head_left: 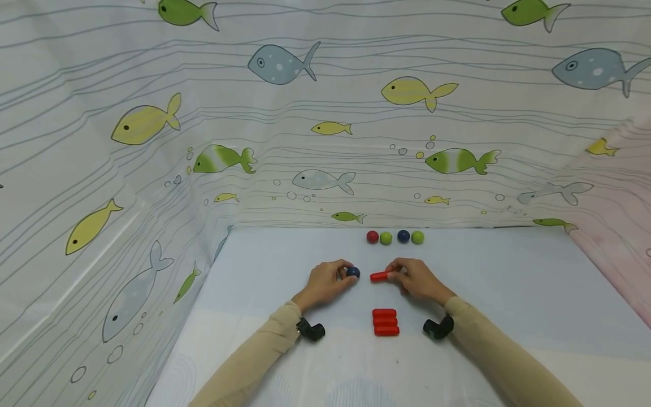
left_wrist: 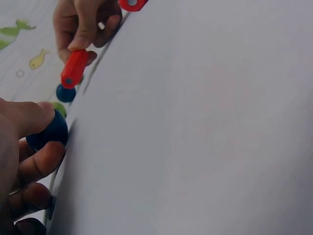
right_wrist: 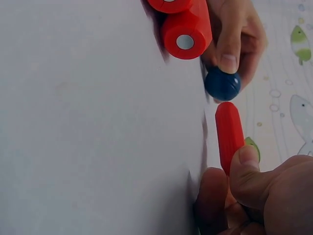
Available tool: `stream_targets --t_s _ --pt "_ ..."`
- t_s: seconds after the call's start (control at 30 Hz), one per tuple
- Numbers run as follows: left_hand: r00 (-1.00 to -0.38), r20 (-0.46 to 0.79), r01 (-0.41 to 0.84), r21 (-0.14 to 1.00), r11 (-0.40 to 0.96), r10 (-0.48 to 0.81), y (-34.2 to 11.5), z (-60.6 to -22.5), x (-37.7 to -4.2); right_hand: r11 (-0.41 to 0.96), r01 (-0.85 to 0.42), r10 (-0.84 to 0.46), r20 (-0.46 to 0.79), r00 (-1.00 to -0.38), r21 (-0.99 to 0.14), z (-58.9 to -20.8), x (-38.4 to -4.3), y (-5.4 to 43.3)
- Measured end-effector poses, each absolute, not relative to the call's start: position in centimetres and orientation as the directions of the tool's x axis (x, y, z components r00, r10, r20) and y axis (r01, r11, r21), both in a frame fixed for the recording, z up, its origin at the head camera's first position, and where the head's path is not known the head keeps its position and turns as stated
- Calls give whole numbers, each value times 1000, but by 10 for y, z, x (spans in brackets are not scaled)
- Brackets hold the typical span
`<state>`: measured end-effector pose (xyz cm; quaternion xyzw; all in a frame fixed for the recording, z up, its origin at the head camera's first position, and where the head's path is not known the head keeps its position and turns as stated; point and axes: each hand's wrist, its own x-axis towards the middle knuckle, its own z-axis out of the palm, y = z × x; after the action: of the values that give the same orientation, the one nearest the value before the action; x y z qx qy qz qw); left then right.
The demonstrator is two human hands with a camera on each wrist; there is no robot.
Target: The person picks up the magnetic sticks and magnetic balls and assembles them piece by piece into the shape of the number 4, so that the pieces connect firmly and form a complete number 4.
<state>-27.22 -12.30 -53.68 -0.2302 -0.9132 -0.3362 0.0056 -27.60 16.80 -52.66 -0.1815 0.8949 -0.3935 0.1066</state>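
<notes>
My left hand [head_left: 326, 282] pinches a dark blue ball [head_left: 353, 273] between thumb and fingers. Facing it, my right hand [head_left: 414, 277] grips a red faceted rod [head_left: 378, 276] near one end, its free end pointing toward the ball. A small gap separates rod and ball in the head view. The right wrist view shows the rod [right_wrist: 228, 134] pinched under the thumb, and the blue ball [right_wrist: 223, 84] just beyond its tip. In the left wrist view the ball [left_wrist: 52, 132] is partly covered by my thumb and fingers.
Several red rods [head_left: 385, 322] lie side by side nearer to me; their ends show a pale round disc in the right wrist view. At the back stand a red ball [head_left: 373, 237], a green ball [head_left: 386, 238], a blue ball [head_left: 403, 236] and another green ball [head_left: 417, 237], before a fish-patterned curtain [head_left: 274, 141].
</notes>
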Motion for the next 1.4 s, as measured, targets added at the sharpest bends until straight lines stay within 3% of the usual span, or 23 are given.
stream_targets --t_s 0.77,1.4 --pt "-866 202 482 580 657 457 -120 -532 -266 576 -283 -456 -14 -890 -767 -527 -279 152" --pt "-882 244 465 591 659 403 -121 -545 -266 575 -278 -448 -12 -894 -770 -525 -274 147"
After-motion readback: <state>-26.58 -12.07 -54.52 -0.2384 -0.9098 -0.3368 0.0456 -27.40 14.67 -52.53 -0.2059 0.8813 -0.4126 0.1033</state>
